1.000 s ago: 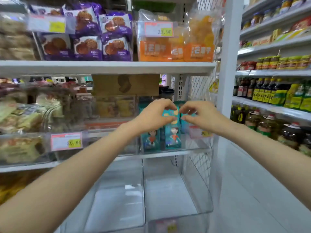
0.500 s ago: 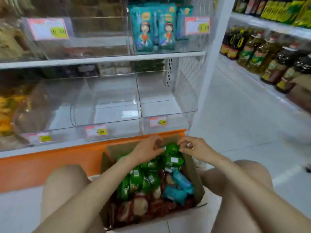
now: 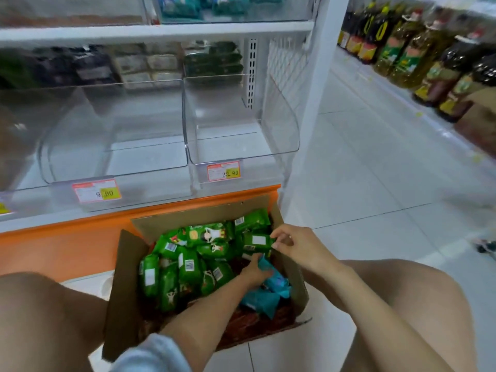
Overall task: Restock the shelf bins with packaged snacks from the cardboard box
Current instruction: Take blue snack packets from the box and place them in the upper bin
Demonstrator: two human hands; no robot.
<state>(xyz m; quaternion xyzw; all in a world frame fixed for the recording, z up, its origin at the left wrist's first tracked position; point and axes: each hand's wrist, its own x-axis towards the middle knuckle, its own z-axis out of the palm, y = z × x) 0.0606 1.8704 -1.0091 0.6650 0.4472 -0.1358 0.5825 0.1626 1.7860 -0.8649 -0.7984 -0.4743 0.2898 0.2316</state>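
In the head view, the cardboard box sits on the floor between the person's knees, at 6 o'clock from the shelf bins. It holds a loose heap of green packets and some teal ones toward its 4 o'clock corner. The right hand pinches the end of one green packet with its fingers. The left hand reaches deep into the box, fingers apparently curled round a teal packet, though the grip is partly hidden. The likeliest slip is that the thin end-pinch lets the slick green packet swing or drop when it is lifted. The two hands also work close together, so lifting one packet could drag its neighbours over the low box wall at 3 o'clock. Sorting is another risk: the clear bin at 12 o'clock and the second bin at 10 o'clock carry different price tags, and with two kinds in hand a packet could land behind the wrong one.
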